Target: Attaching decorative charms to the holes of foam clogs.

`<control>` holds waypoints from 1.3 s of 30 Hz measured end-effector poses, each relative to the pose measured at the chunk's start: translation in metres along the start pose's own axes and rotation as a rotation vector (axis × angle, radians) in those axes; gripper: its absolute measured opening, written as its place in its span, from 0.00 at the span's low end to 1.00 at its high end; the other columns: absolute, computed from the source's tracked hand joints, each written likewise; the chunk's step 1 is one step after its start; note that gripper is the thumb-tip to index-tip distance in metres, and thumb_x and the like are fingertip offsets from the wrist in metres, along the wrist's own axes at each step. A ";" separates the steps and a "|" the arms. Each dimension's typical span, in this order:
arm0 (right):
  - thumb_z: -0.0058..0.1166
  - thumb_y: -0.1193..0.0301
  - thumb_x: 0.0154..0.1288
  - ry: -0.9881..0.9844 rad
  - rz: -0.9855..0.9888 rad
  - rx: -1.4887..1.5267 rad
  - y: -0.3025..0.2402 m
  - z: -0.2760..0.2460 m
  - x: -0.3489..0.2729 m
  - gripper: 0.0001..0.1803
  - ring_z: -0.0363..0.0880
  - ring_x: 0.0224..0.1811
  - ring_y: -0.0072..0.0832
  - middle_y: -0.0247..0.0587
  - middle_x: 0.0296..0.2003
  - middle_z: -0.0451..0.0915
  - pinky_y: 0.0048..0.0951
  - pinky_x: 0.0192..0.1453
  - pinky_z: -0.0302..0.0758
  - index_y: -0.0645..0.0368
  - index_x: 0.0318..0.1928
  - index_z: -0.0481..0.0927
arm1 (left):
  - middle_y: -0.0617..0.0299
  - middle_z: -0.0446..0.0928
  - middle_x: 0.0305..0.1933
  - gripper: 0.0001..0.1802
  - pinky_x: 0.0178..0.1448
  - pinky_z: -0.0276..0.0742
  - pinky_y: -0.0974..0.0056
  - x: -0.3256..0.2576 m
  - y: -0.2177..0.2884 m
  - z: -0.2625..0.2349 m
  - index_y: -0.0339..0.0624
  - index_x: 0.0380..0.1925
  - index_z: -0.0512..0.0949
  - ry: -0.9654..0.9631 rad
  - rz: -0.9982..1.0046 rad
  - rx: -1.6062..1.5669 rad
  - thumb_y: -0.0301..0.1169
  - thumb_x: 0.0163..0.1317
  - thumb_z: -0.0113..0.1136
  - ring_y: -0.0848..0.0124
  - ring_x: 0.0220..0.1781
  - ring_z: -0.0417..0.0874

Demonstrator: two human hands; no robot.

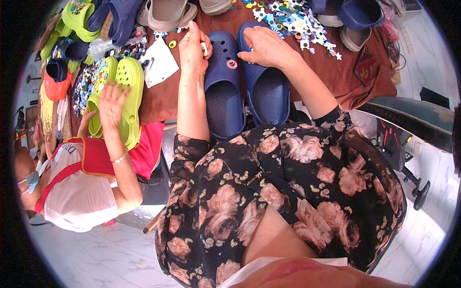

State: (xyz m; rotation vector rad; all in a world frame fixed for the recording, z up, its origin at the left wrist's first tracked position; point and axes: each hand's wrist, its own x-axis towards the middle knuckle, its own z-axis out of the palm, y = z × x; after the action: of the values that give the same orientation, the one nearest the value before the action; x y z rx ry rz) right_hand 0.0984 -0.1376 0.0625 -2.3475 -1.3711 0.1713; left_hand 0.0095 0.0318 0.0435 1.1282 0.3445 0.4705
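Observation:
Two navy clogs lie side by side before me, toes pointing away. The left clog (pixel 224 91) carries a round red-and-white charm (pixel 232 64) in one of its holes. Beside its toe, my left hand (pixel 193 50) is closed around a small white-and-orange charm (pixel 204 49). Over the toe of the right clog (pixel 269 96), my right hand (pixel 269 47) has its fingers curled against the upper. Whatever lies under those fingertips is hidden.
Piles of loose charms (pixel 293 24) cover the brown cloth (pixel 343 67) at the far right. A white paper (pixel 161 65) lies left of my left hand. On my left, a co-worker's hand (pixel 113 103) touches lime-green clogs (pixel 129 86). More clogs (pixel 165 14) stand along the far side.

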 end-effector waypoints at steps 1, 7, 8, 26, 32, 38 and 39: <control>0.62 0.63 0.46 0.086 -0.059 -0.006 0.001 0.003 -0.001 0.18 0.72 0.37 0.45 0.49 0.29 0.72 0.40 0.41 0.69 0.61 0.28 0.68 | 0.64 0.63 0.10 0.26 0.13 0.54 0.73 0.001 -0.001 0.000 0.45 0.13 0.63 0.032 -0.015 -0.034 0.50 0.64 0.45 0.76 0.10 0.64; 0.61 0.67 0.46 0.162 -0.092 0.043 0.001 0.006 0.003 0.15 0.71 0.33 0.43 0.46 0.27 0.69 0.40 0.37 0.69 0.61 0.25 0.68 | 0.64 0.65 0.10 0.26 0.13 0.52 0.74 0.000 -0.001 0.000 0.43 0.12 0.68 0.069 -0.028 0.050 0.49 0.62 0.49 0.79 0.10 0.62; 0.61 0.68 0.46 0.154 -0.084 0.048 0.001 0.008 0.005 0.15 0.71 0.32 0.43 0.46 0.27 0.69 0.39 0.36 0.68 0.61 0.25 0.67 | 0.65 0.66 0.09 0.26 0.13 0.53 0.74 -0.002 -0.002 -0.001 0.43 0.12 0.69 0.031 0.000 0.149 0.49 0.62 0.51 0.80 0.10 0.62; 0.52 0.55 0.59 0.413 0.180 0.729 0.020 0.021 0.012 0.21 0.68 0.14 0.30 0.38 0.13 0.70 0.30 0.19 0.63 0.59 0.18 0.73 | 0.61 0.70 0.10 0.24 0.24 0.67 0.66 -0.013 0.008 0.019 0.37 0.15 0.77 -0.053 0.110 1.025 0.48 0.56 0.56 0.75 0.16 0.72; 0.49 0.50 0.61 0.174 0.481 1.516 0.027 0.013 0.006 0.22 0.66 0.17 0.15 0.28 0.20 0.69 0.14 0.16 0.58 0.57 0.28 0.73 | 0.60 0.75 0.15 0.18 0.24 0.67 0.64 -0.027 0.023 0.018 0.38 0.26 0.81 -0.434 0.104 1.316 0.45 0.49 0.64 0.71 0.18 0.75; 0.55 0.53 0.58 0.166 0.386 1.468 0.018 0.007 0.007 0.18 0.66 0.17 0.13 0.28 0.20 0.70 0.13 0.18 0.61 0.55 0.26 0.72 | 0.63 0.72 0.15 0.18 0.23 0.64 0.65 -0.022 0.015 0.035 0.37 0.26 0.80 -0.482 0.278 1.336 0.43 0.48 0.65 0.72 0.18 0.71; 0.57 0.54 0.57 0.171 0.385 1.415 0.017 0.008 0.008 0.18 0.66 0.18 0.13 0.28 0.20 0.71 0.13 0.19 0.62 0.55 0.26 0.72 | 0.63 0.72 0.15 0.18 0.23 0.64 0.65 -0.020 0.013 0.032 0.37 0.26 0.80 -0.480 0.277 1.340 0.43 0.48 0.65 0.72 0.18 0.71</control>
State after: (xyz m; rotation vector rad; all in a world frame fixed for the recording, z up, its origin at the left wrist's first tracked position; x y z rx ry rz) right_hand 0.1130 -0.1357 0.0491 -1.2821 -0.3537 0.7370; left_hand 0.0058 0.0012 0.0682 2.5550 0.0313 0.1397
